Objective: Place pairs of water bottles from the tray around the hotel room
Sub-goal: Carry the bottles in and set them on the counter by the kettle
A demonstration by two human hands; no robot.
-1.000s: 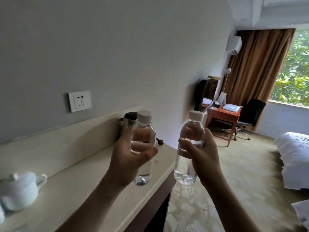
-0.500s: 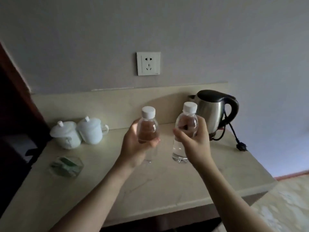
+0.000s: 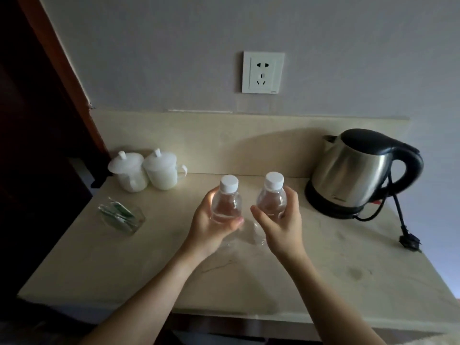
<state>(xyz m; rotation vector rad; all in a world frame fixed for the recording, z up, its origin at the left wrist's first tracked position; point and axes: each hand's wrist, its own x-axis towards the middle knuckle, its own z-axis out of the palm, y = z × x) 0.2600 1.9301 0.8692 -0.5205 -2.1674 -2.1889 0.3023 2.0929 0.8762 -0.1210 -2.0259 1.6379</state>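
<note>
While the left hand [image 3: 211, 225] wraps its fingers around 1 clear water bottle [image 3: 226, 202], the right hand [image 3: 281, 225] grips a 2nd bottle [image 3: 271, 200] the same way, thumb across the front. Both bottles stand upright, side by side but apart, over the middle of the beige counter [image 3: 149, 265]; whether their bases touch it I cannot tell. 2 lidded white cups [image 3: 146, 170] sit at back left, a steel kettle [image 3: 358, 173] at right.
</note>
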